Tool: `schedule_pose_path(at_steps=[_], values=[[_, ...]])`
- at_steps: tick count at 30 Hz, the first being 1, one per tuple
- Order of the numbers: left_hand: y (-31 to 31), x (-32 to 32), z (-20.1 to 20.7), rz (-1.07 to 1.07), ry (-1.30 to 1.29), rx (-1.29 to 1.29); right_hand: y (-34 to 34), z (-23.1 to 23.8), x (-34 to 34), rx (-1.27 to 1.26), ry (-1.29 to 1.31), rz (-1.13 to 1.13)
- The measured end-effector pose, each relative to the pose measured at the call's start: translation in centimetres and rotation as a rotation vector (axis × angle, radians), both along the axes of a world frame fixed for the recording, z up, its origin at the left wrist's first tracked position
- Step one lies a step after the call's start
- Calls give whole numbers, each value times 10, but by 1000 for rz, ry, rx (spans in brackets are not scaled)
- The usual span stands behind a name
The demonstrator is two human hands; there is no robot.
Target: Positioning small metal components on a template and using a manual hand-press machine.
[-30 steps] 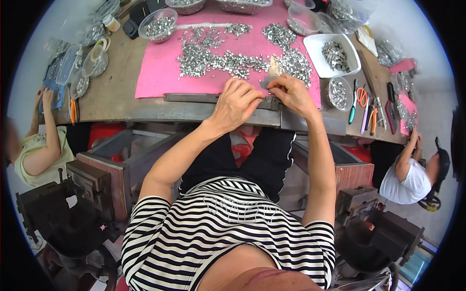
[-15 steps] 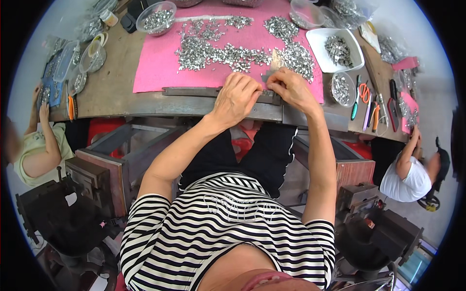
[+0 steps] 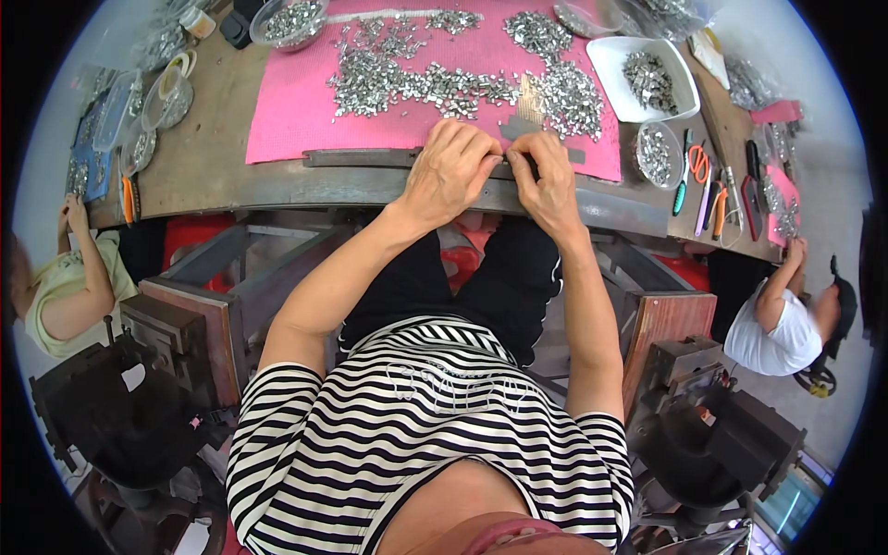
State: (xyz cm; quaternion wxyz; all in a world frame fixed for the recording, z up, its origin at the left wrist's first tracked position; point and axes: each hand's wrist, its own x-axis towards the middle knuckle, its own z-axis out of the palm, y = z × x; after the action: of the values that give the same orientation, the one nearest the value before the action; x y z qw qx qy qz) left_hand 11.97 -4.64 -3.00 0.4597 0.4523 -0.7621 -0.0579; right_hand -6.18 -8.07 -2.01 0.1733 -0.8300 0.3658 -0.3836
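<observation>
One change: right hand has turned inward, near left hand, over dark metal bar. Fingertips look pinched; object, if any, hidden; handling seems unfinished.

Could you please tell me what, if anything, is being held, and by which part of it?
I cannot tell: the left grip and right grip are close together at the dark metal bar, with anything pinched hidden or too small.
</observation>
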Motion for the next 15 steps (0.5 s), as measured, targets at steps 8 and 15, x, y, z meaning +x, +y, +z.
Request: schedule_pose_path(at_steps=[8, 15], values=[[1, 0, -3, 24, -60, 15, -23, -1, 12, 98, -36, -84], [-1, -2, -3, 39, -73, 22, -43, -1, 21, -19, 102, -101]])
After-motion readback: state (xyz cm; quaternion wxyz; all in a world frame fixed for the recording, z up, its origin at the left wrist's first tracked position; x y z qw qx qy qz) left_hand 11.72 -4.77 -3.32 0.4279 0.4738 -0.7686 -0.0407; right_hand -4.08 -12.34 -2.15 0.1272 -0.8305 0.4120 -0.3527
